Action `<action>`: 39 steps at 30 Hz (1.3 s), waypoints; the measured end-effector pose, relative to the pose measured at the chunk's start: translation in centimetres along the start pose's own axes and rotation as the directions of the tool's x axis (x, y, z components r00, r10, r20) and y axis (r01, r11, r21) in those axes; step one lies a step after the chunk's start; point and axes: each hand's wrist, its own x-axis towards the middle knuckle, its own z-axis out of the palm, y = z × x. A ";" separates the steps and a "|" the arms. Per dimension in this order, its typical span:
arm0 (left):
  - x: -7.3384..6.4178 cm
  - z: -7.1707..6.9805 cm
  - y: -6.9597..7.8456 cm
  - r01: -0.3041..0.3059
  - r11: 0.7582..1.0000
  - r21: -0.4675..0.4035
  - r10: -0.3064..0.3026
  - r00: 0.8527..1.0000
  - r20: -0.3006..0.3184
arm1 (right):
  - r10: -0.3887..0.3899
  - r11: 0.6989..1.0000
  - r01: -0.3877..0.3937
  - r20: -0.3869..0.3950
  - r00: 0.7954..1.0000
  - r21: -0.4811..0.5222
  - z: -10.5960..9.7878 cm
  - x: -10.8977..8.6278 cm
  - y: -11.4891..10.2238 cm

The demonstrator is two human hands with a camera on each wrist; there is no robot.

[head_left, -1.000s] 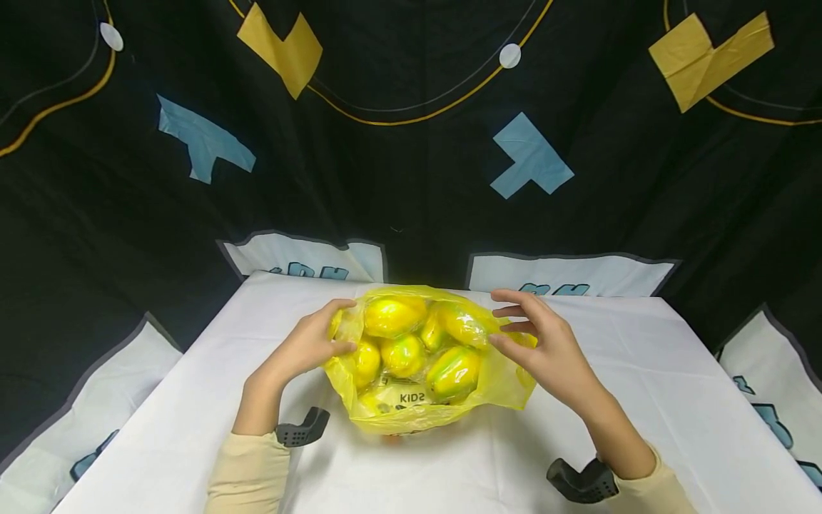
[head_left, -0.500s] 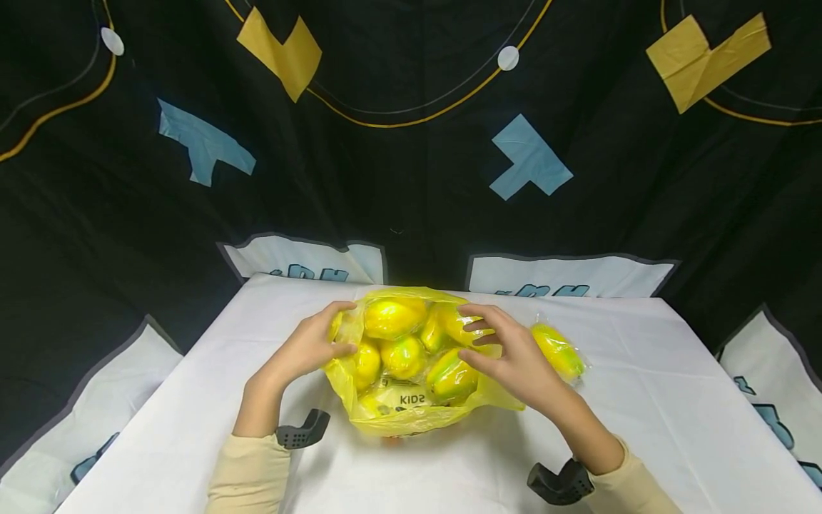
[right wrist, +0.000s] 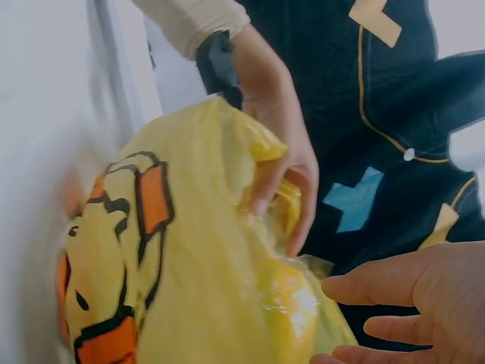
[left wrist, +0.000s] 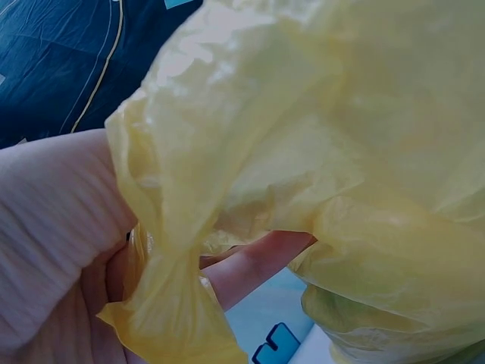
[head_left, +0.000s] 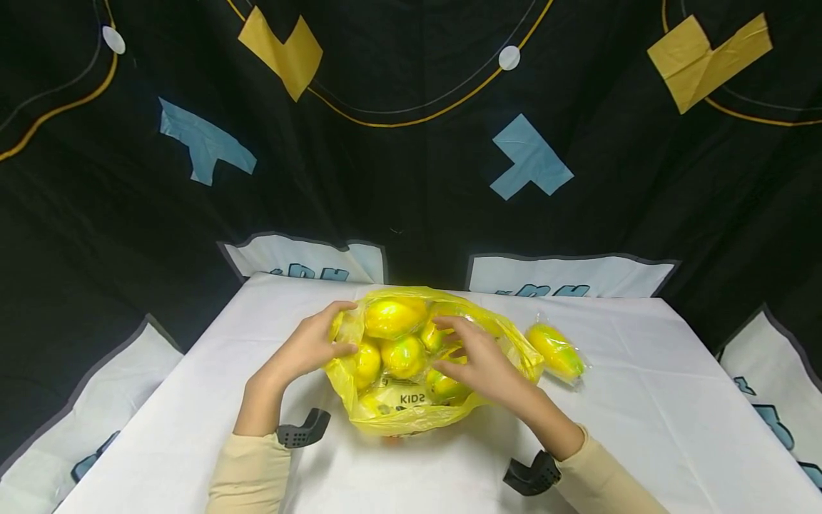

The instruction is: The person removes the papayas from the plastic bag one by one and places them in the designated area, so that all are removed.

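A yellow plastic bag (head_left: 420, 420) stands with its mouth wide on the table, holding several yellow-green mango-like fruits (head_left: 403, 357) wrapped in clear plastic. My left hand (head_left: 310, 344) holds the bag's left rim; in the left wrist view the gathered plastic (left wrist: 178, 303) passes between thumb and fingers. Over the right half of the mouth is my right hand (head_left: 483, 365), fingers spread, partly covering the fruits there. The right wrist view shows its fingers (right wrist: 379, 279) apart with nothing between them, near a wrapped fruit (right wrist: 292, 303). Another wrapped fruit (head_left: 557, 351) lies right of the bag.
A white cloth (head_left: 648, 400) covers the table. Behind it hangs a black curtain (head_left: 411, 200) with gold and blue patches. Printed text is visible inside the bag, and a cartoon figure (right wrist: 114, 258) on its outside. Each wrist wears a dark device (head_left: 531, 475).
My right hand has moved left from the bag's right edge to over the fruits. The fruit on the table beside the bag has come into view. My left hand stays on the rim.
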 end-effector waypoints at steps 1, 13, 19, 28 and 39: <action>0.0 0.0 0.0 -0.003 1.000 0.002 0.003 1.000 0.000 | 0.005 1.000 -0.005 0.002 1.000 0.003 0.3 0.2 0.1; 0.2 0.0 0.1 -0.019 1.000 0.007 0.019 1.000 0.001 | 0.071 0.997 -0.072 0.025 0.997 0.029 2.6 1.7 1.2; 0.3 0.1 0.2 -0.001 1.000 0.005 0.001 1.000 0.007 | 0.066 0.998 -0.066 0.044 0.997 -0.012 3.6 2.1 1.5; 0.2 0.1 0.3 0.001 1.000 0.001 -0.001 1.000 0.010 | 0.084 0.993 -0.080 0.048 0.995 -0.081 4.6 2.3 2.0; 0.1 0.2 0.1 0.000 1.000 0.011 0.000 1.000 0.003 | 0.117 0.986 -0.109 0.062 0.991 -0.128 5.3 2.9 1.9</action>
